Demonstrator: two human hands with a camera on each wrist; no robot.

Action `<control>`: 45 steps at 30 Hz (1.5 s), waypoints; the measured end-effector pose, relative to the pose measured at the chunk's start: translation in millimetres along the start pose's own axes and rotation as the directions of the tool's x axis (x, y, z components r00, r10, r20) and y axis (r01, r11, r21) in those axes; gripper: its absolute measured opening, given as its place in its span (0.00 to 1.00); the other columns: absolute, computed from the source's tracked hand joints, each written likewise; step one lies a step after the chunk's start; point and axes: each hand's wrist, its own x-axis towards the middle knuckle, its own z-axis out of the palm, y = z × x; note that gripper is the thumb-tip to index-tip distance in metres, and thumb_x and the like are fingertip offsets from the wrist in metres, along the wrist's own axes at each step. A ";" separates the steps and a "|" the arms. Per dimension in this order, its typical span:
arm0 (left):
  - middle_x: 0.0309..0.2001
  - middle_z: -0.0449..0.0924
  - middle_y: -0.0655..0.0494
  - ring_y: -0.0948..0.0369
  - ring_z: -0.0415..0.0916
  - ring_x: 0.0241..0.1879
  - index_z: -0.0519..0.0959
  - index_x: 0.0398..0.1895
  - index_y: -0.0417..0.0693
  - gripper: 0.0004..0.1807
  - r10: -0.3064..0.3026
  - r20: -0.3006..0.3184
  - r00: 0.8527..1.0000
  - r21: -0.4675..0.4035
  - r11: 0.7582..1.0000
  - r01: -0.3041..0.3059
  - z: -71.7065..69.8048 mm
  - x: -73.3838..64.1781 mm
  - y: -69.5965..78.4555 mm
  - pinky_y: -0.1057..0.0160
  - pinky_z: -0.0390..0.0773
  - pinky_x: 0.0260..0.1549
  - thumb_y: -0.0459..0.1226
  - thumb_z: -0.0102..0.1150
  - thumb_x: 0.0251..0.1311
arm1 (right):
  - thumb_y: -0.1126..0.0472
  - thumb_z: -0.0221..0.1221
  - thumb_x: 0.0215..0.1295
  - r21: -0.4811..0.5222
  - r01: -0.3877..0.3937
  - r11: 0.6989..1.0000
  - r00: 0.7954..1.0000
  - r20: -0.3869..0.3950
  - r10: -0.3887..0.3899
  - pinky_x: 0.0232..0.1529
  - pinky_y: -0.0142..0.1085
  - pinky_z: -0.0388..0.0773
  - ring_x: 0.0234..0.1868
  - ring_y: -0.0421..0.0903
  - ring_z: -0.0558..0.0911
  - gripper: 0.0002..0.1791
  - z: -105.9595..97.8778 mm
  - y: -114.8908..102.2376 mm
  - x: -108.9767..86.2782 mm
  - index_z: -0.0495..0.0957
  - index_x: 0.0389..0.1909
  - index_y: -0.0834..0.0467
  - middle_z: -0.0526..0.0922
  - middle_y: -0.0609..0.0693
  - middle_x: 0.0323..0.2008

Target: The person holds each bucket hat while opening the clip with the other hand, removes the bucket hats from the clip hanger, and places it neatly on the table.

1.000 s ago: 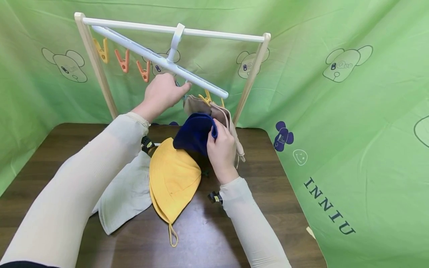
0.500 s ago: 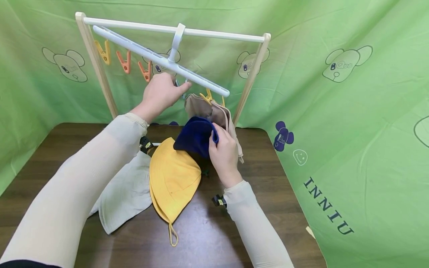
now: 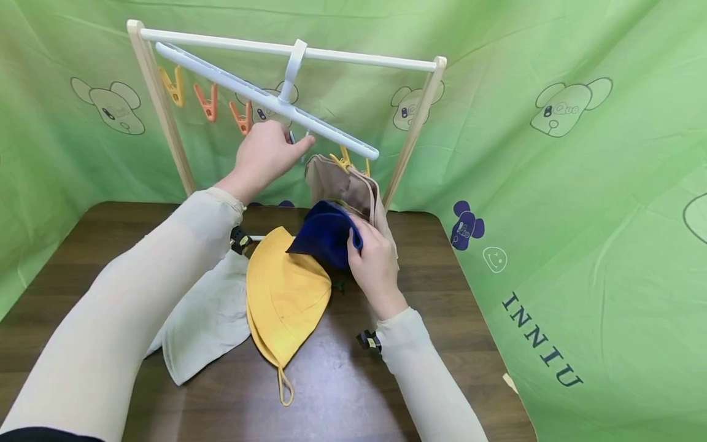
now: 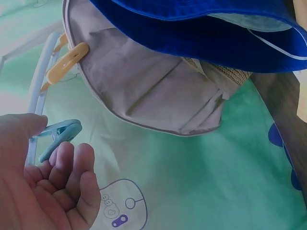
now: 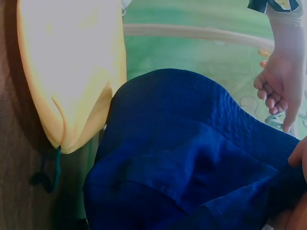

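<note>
My left hand [image 3: 267, 153] pinches a light blue clothespin [image 4: 61, 136] between thumb and fingers, just under the pale blue hanger [image 3: 265, 101]. With my right hand [image 3: 375, 261] I grip the brim of a dark blue bucket hat [image 3: 326, 233], thumb outside. The left wrist view shows the blue hat's pale inside and a thin white cord. Right behind it, a beige hat [image 4: 153, 86] hangs from yellow clothespins [image 4: 67, 62] on the hanger's right end. A yellow hat [image 3: 287, 294] with a loop lies on the table, partly over a pale grey hat [image 3: 212, 322].
The hanger hooks over the white bar of a wooden rack [image 3: 370, 58]. A yellow clothespin [image 3: 173, 86] and two orange clothespins [image 3: 206, 101] dangle at its left. A green printed curtain [image 3: 552, 215] encloses the brown table [image 3: 442, 344] behind and at the sides.
My right hand has moved slightly down and right with the blue hat, uncovering more of the beige hat. My left hand keeps its pinch on the clothespin; the hanger shifts very slightly.
</note>
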 end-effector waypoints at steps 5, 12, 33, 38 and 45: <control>0.17 0.61 0.60 0.58 0.63 0.19 0.67 0.19 0.51 0.33 0.004 -0.010 1.000 0.002 1.000 -0.004 1.8 0.7 -2.7 0.60 0.60 0.16 0.68 0.51 0.64 | 0.64 0.57 0.73 0.013 0.006 1.000 1.000 0.006 -0.006 0.55 0.46 0.82 0.52 0.53 0.87 0.14 -1.1 0.9 -7.0 0.84 0.54 0.63 0.88 0.58 0.49; 0.18 0.62 0.59 0.58 0.62 0.20 0.67 0.20 0.50 0.33 0.018 -0.025 1.000 -0.011 1.000 -0.018 1.7 0.2 -7.7 0.60 0.59 0.18 0.68 0.50 0.65 | 0.64 0.57 0.73 0.018 0.014 1.000 0.999 0.033 -0.015 0.54 0.46 0.82 0.53 0.53 0.87 0.15 -0.6 1.1 -16.0 0.83 0.55 0.64 0.88 0.57 0.50; 0.21 0.67 0.55 0.57 0.65 0.23 0.71 0.24 0.49 0.33 0.070 -0.056 0.996 -0.018 0.997 -0.071 -1.3 -17.8 -27.3 0.59 0.62 0.21 0.68 0.50 0.66 | 0.64 0.58 0.72 0.069 0.008 0.998 0.996 0.085 -0.014 0.54 0.44 0.82 0.53 0.50 0.87 0.16 -9.5 3.3 -32.7 0.83 0.56 0.62 0.88 0.54 0.50; 0.26 0.74 0.54 0.55 0.70 0.26 0.76 0.28 0.50 0.34 0.045 -0.070 0.997 -0.031 0.998 -0.047 -8.9 -30.4 -34.5 0.57 0.66 0.23 0.70 0.49 0.65 | 0.63 0.58 0.72 0.081 0.018 0.997 0.993 0.116 -0.028 0.54 0.44 0.82 0.53 0.50 0.87 0.16 -13.1 4.1 -36.2 0.83 0.56 0.60 0.88 0.54 0.51; 0.28 0.80 0.54 0.54 0.73 0.27 0.80 0.30 0.50 0.33 0.078 -0.106 0.991 -0.053 0.995 -0.083 -12.2 -50.3 -38.8 0.56 0.71 0.25 0.70 0.49 0.65 | 0.65 0.61 0.69 0.092 0.052 0.994 0.989 0.132 -0.064 0.50 0.46 0.84 0.51 0.51 0.88 0.16 -16.7 4.5 -40.8 0.83 0.57 0.61 0.88 0.56 0.50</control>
